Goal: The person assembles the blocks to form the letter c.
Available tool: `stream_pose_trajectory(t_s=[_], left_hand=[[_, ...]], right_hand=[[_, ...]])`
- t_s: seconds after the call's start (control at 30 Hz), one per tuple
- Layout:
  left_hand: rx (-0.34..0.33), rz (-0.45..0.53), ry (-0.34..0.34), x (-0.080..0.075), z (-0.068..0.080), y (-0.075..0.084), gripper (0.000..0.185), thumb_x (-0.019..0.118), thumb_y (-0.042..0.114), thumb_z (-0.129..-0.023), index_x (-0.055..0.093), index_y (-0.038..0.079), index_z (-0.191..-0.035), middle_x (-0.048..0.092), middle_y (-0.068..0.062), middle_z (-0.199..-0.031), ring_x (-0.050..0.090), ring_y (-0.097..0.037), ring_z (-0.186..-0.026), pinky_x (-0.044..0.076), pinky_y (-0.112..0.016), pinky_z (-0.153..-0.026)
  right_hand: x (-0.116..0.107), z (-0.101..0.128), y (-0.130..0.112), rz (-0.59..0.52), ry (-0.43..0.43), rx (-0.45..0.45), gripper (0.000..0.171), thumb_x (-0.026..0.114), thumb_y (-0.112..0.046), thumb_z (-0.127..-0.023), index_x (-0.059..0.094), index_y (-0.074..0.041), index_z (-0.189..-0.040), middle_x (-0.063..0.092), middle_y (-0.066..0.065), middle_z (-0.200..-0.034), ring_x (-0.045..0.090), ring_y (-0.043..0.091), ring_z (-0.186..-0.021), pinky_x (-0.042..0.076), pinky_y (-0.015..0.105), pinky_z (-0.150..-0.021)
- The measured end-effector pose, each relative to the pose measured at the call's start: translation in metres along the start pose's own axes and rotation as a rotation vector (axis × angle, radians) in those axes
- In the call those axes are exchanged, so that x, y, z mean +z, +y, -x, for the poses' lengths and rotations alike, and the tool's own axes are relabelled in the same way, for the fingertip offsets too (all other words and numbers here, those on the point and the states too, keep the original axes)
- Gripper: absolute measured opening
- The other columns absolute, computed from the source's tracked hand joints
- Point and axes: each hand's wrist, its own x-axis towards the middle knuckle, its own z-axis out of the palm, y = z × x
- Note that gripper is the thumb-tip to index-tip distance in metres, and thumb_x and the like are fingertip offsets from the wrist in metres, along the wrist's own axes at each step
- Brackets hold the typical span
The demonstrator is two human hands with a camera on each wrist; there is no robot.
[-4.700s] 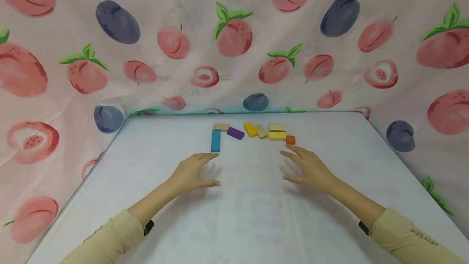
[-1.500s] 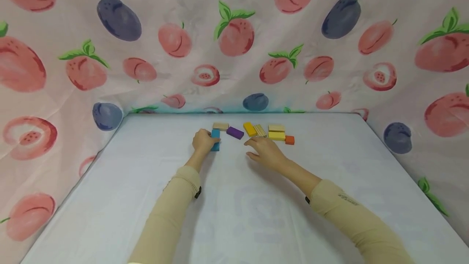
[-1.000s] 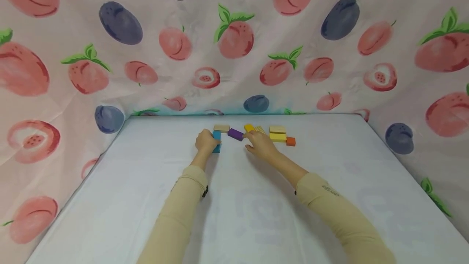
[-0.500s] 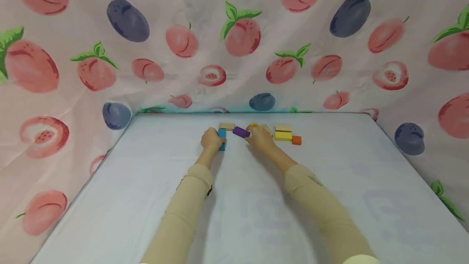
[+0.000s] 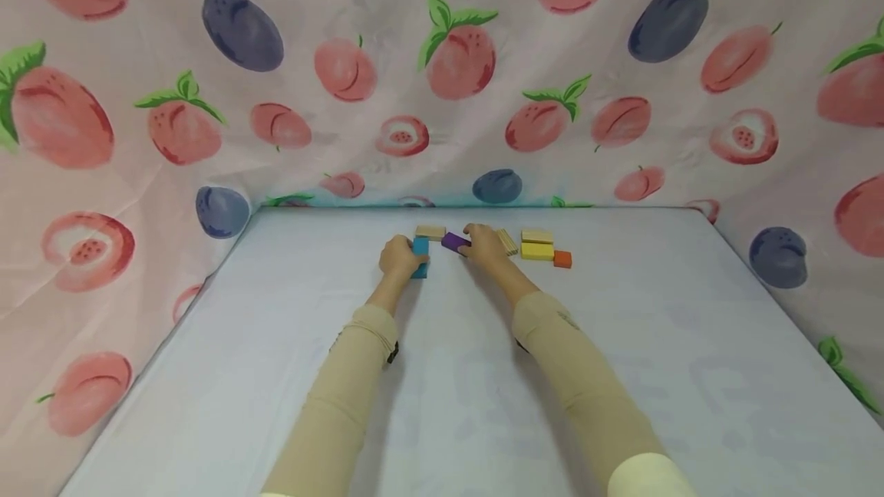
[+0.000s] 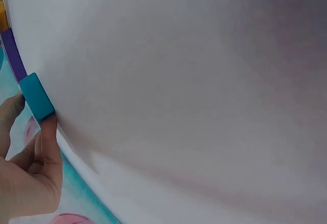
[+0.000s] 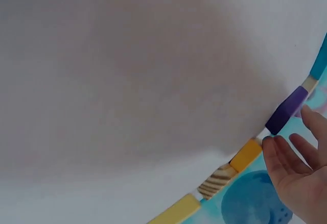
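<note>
At the table's far edge my left hand [image 5: 400,258] grips a blue block [image 5: 420,258] that lies lengthwise. In the left wrist view the thumb and a finger [image 6: 49,132] pinch the blue block [image 6: 37,96] by its sides. My right hand [image 5: 483,246] reaches to a purple block [image 5: 453,241]. The right wrist view shows its fingers [image 7: 286,155] fairly straight, with tips at both ends of the purple block [image 7: 286,110]. An orange-yellow block [image 7: 246,154] lies just beside that hand and is hidden under it in the head view.
A row of small blocks lies along the back: a tan block [image 5: 430,232], a striped wooden block [image 5: 509,241], a tan block [image 5: 536,236] behind a yellow one [image 5: 537,251], an orange cube [image 5: 562,259]. Fruit-print cloth [image 5: 442,98] walls the white table [image 5: 483,390] on three sides.
Both hands went forward from the table's middle to the block row. The left hand took hold of the blue block; the right hand slid left over the orange-yellow block to the purple one.
</note>
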Motion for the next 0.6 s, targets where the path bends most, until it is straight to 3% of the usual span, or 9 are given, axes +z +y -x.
stream_pose_trajectory(t_s=[0.27, 0.43, 0.53, 0.6], left_hand=[[0.008, 0.059, -0.015, -0.002, 0.002, -0.004, 0.043, 0.074, 0.027, -0.079, 0.064, -0.001, -0.111, 0.068, -0.017, -0.109, 0.066, -0.029, -0.097, 0.054, -0.039, -0.082], [0.013, 0.058, -0.022, -0.003, 0.003, -0.004, 0.044, 0.074, 0.028, -0.079, 0.064, -0.001, -0.112, 0.069, -0.016, -0.11, 0.066, -0.028, -0.096, 0.054, -0.038, -0.081], [0.028, 0.06, -0.026, -0.005, 0.004, -0.003, 0.044, 0.073, 0.028, -0.079, 0.065, 0.001, -0.113, 0.068, -0.015, -0.112, 0.066, -0.029, -0.098, 0.054, -0.037, -0.081], [0.04, 0.058, -0.033, -0.007, 0.004, -0.003, 0.044, 0.073, 0.028, -0.08, 0.065, 0.002, -0.114, 0.068, -0.015, -0.114, 0.065, -0.029, -0.099, 0.053, -0.037, -0.082]], right_hand=[[0.013, -0.006, -0.002, -0.029, 0.003, 0.089, 0.036, 0.066, -0.012, -0.087, 0.059, 0.005, -0.118, 0.065, 0.02, -0.116, 0.062, 0.031, -0.107, 0.05, 0.039, -0.095], [0.034, -0.03, 0.014, 0.035, 0.025, 0.082, 0.027, 0.069, -0.013, -0.085, 0.063, 0.005, -0.105, 0.067, 0.017, -0.101, 0.064, 0.027, -0.093, 0.053, 0.034, -0.085], [0.031, -0.03, 0.013, 0.036, 0.029, 0.084, 0.025, 0.068, -0.011, -0.085, 0.063, 0.006, -0.101, 0.067, 0.02, -0.099, 0.064, 0.029, -0.092, 0.053, 0.036, -0.084], [0.017, -0.018, 0.002, 0.029, 0.01, 0.105, 0.024, 0.064, -0.009, -0.087, 0.061, 0.008, -0.105, 0.066, 0.022, -0.104, 0.063, 0.032, -0.097, 0.052, 0.039, -0.088]])
